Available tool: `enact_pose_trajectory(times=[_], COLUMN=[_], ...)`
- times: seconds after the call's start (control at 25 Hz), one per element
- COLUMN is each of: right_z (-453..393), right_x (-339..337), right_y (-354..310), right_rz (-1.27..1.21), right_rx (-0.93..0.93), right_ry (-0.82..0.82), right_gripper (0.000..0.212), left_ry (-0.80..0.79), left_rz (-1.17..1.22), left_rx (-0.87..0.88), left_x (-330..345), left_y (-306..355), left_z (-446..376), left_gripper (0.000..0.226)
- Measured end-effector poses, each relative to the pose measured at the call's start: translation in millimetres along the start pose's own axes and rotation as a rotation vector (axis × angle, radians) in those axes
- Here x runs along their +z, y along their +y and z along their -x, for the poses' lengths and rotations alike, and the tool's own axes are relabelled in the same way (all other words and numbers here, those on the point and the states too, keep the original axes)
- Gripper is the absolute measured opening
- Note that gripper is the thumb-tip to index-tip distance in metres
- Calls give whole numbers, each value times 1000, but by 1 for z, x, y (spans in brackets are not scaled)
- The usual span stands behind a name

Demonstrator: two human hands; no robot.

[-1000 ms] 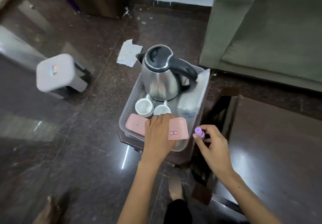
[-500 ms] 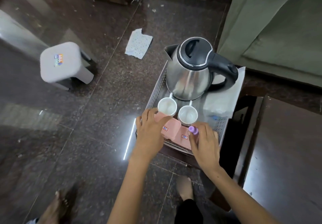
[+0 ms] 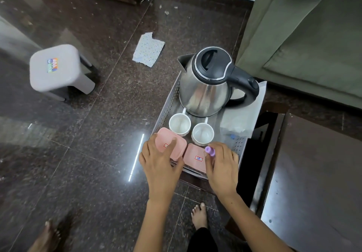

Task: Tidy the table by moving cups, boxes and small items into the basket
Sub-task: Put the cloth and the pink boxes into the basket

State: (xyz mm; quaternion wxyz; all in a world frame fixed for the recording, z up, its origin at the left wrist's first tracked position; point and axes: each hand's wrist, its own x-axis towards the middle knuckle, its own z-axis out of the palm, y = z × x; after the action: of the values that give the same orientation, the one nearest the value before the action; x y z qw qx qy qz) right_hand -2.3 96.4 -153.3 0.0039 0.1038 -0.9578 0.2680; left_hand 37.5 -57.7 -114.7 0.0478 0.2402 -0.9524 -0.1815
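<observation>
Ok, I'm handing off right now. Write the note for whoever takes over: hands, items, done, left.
Left hand: resting on the left pink box, fingers spread, no closed grip.
Right hand: pinching a small purple item over the right pink box.
Basket holds the kettle, two white cups, both boxes and a plastic bag.
Done: cups and boxes in.
Left: drop the purple item in.

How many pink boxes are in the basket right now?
2. One pink box lies under the left hand at the basket's near-left corner; the other pink box lies beside it, by the right hand. None seems hidden.
</observation>
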Motion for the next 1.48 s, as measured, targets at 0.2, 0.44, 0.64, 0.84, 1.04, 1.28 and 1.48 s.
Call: enact_pose_trajectory(times=[0.2,0.44,0.64,0.84,1.04,1.28,1.48], right_z=[-1,0,-1,-2,-1,4,14], right_x=[1,1,5,5,3,-8,-15], right_y=[0,-1,-4,-8,-6,5,21], right_rz=[22,77,184,218,196,203,235], right_rx=[10,16,167,230,189,21,-141], right_ry=[2,63,114,104,50,16,-112], right_gripper=[16,19,35,40,30,26,31], left_ry=[6,29,27,35,28,22,-5], left_rz=[-6,-27,-101,-136,-125,-70,-29], left_rx=[-21,-66,-112,-113,-157,-71,-30], left_x=[1,9,13,13,14,10,16], left_y=[-5,7,13,15,20,26,43], left_z=[2,6,7,8,7,17,30], left_gripper=[45,45,42,37,37,40,38])
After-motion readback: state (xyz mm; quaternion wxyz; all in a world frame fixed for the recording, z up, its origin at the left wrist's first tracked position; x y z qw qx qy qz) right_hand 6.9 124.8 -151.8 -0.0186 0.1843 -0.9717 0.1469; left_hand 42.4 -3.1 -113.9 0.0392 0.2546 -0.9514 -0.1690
